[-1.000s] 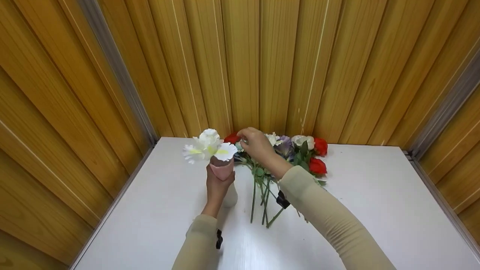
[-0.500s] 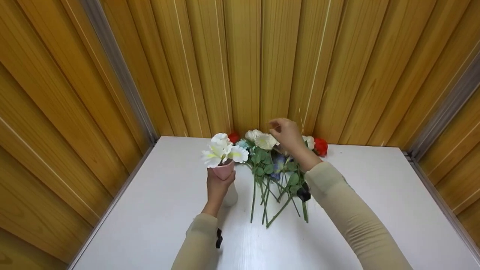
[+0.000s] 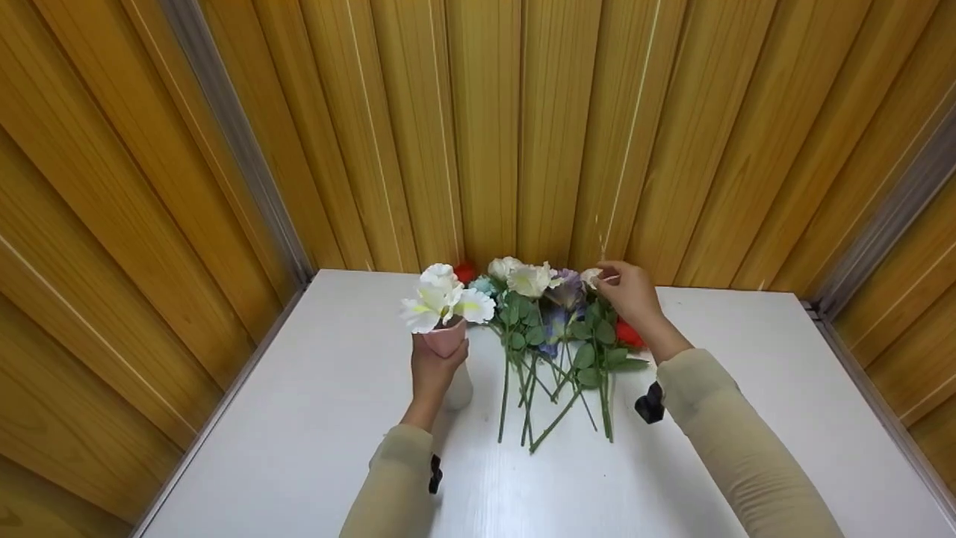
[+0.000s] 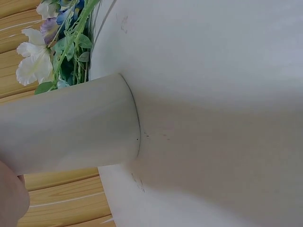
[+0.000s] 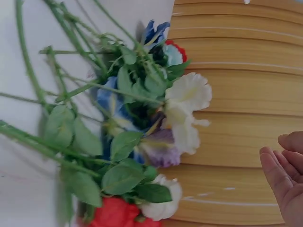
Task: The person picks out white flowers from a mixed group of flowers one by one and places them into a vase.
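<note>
My left hand [image 3: 433,373] grips a vase [image 3: 446,341], pink at the top and pale lower down. A white iris [image 3: 441,299] with yellow streaks stands in it. The left wrist view shows the vase's pale lower body [image 4: 71,127] above the tabletop and part of my left hand [image 4: 12,196]. Over the right end of a flower pile is my right hand [image 3: 635,299], close to a white rose [image 3: 592,278]. In the right wrist view, my right hand [image 5: 289,175] has loosely bent fingers and appears apart from the white rose [image 5: 163,196].
Artificial flowers lie piled at the back of the white table [image 3: 299,433], stems toward me. Among them are a white iris [image 3: 532,280], a purple iris [image 3: 567,290], a blue flower [image 3: 554,329] and red roses [image 3: 629,334]. A wood-panelled wall [image 3: 553,134] rises behind.
My right hand has moved rightward from near the vase, across the pile, to its right end. The white iris in the vase has shifted right and settled lower. My left hand keeps its place.
</note>
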The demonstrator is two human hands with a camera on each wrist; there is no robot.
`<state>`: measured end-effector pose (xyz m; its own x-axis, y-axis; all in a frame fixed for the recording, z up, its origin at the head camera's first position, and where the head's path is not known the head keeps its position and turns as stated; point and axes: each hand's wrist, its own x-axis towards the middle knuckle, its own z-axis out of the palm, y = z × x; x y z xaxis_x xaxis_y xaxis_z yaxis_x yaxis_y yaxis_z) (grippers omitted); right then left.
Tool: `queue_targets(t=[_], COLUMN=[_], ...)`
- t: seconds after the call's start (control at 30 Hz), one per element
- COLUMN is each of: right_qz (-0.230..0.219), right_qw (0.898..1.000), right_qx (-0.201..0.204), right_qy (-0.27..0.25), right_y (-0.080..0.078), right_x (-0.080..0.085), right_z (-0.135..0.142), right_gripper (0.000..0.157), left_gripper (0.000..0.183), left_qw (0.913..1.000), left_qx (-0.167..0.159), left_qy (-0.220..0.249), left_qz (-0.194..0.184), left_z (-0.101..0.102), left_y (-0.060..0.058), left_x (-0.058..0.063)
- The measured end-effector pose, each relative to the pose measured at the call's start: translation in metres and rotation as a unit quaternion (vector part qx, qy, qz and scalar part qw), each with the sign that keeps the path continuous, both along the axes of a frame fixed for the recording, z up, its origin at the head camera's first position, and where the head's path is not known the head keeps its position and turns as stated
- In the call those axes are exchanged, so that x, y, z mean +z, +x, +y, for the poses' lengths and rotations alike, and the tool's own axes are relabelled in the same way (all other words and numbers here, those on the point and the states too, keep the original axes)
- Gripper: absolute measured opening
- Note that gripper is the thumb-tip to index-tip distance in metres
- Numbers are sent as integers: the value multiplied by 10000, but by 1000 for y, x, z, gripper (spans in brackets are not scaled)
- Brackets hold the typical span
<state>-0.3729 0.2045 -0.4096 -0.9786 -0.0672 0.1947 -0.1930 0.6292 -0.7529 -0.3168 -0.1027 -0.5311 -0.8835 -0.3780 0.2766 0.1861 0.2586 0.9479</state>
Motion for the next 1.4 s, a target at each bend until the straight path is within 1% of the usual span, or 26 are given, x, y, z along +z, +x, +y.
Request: queue_targets(t=[0.13,0.27,0.57,0.77,0.83,0.93,1.17,1.27,1.4], right_qz=[40,-93,-697,-1020,-1052,-1066,-1257,-1302,-1360], right_qw=[9997,9991,9964,9932,9930,9932,9907,9899,9881], right_qx=[-178,-345,-409,-521,-507,-464,-522,-563,-712], right_qy=[141,233,265,214,161,96,68,-17,-25], right_y=[4,9,15,20,21,24,25,26,27], right_x=[-25,-48,-82,-99,-105,-113,-128,-134,-139], right_z=[11,20,27,27,26,26,25,25,24], right_gripper=[37,35,33,29,28,28,26,23,18], left_gripper=[88,88,89,88,86,85,89,89,90], left_qw=[10000,9999,9998,10000,10000,10000,9994,9994,9990], left_qx=[18,16,72,52,41,34,61,51,-13], left_qy=[-49,-95,-51,42,76,44,-49,-38,56], left_qz=[5,-39,-158,-70,2,-3,-343,-345,-434], left_z=[-1,-2,-3,-3,-2,-2,-1,-1,0], left_y=[-1,-2,0,-1,-1,-2,-1,-1,-1], left_x=[0,0,0,1,0,-1,-1,-1,0])
